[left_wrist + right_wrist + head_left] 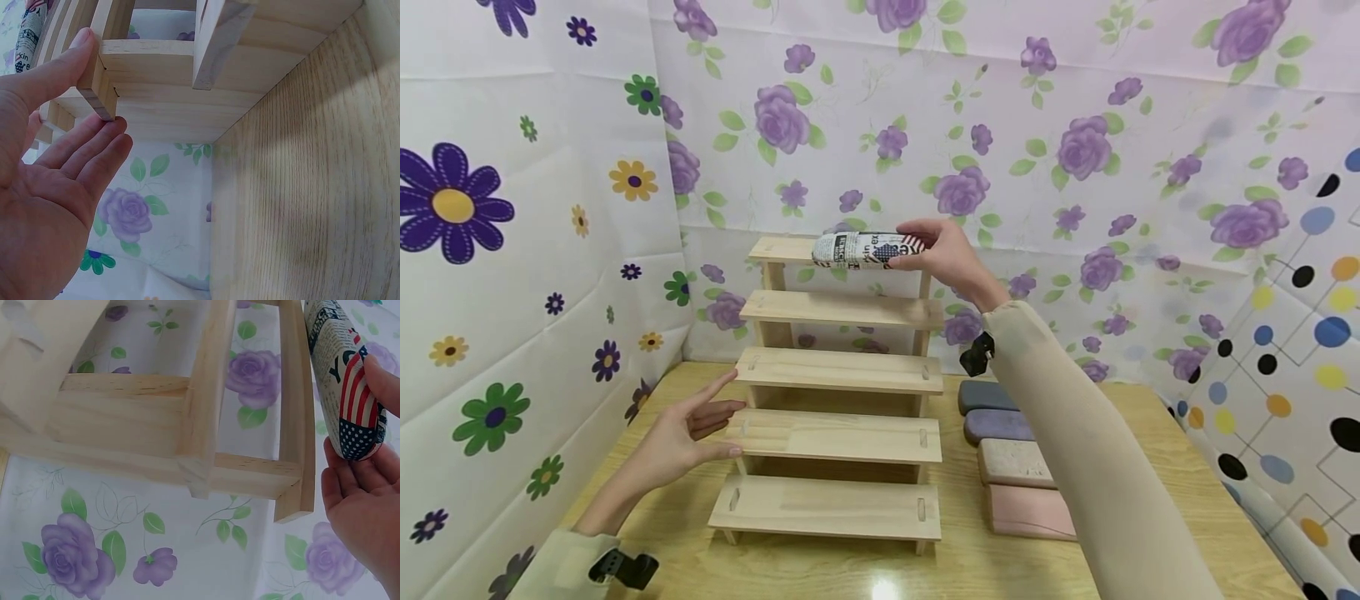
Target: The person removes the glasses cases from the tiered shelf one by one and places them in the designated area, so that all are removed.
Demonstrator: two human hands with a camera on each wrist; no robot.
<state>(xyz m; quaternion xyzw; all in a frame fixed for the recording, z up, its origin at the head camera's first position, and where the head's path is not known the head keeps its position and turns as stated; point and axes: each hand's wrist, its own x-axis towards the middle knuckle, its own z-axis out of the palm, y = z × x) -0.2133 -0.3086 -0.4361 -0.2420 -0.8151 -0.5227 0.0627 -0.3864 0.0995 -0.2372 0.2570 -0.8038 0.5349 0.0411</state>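
Note:
My right hand (951,254) grips one end of a glasses case (857,250) printed with newsprint and a stars-and-stripes flag. The case lies lengthwise at the top step of a wooden stepped rack (838,367), overlapping that board in the head view. From the right wrist view, the thumb is on one side of the printed case (350,394) and the fingers (350,478) are underneath. On the rack's left side, my left hand (681,437) has its fingers spread, touching the board ends. Its thumb (62,69) lies along one board in the left wrist view.
Right of the rack, a grey-blue case (985,396), a purple case (996,426), a whitish case (1015,462) and a pink case (1030,512) lie in a column on the wooden table (970,575). Flowered cloth (880,100) hangs behind; more patterned cloth stands at both sides.

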